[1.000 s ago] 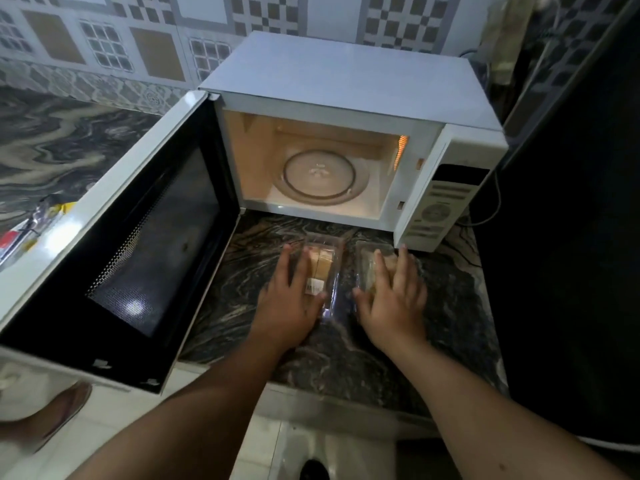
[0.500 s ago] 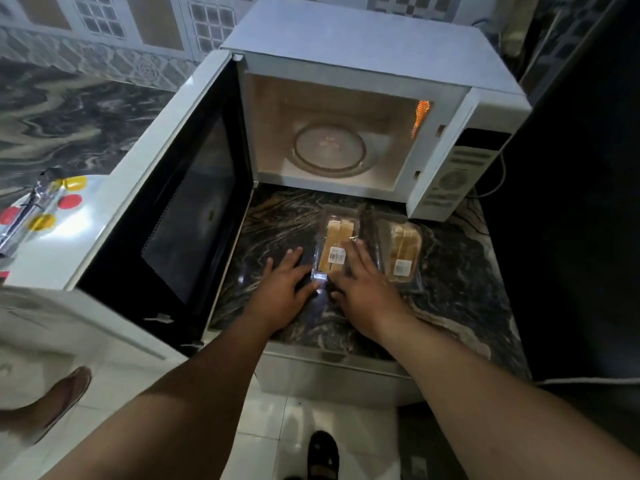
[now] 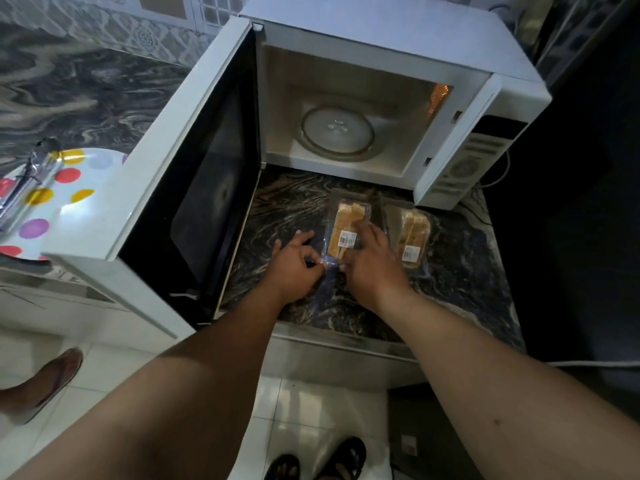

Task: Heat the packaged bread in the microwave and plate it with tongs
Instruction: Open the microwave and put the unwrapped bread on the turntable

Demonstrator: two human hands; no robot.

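Both hands, left hand (image 3: 298, 263) and right hand (image 3: 372, 265), pinch the clear plastic bread pack's (image 3: 343, 233) near edge at the dark marble counter's (image 3: 287, 209) front, seemingly opening it; next, tearing.

I see two clear sealed bread packs (image 3: 347, 226) (image 3: 412, 233) lying flat side by side on the marble counter (image 3: 287, 206), before the open microwave (image 3: 381, 64).

Both hands, left hand (image 3: 294, 265) and right hand (image 3: 372, 265), pinch near end of clear plastic bread pack (image 3: 344, 230) at frame centre; white microwave (image 3: 381, 64) open above.

A home kitchen: an open microwave (image 3: 381, 109) on a marble counter (image 3: 284, 209), patterned wall tiles (image 3: 145, 32).
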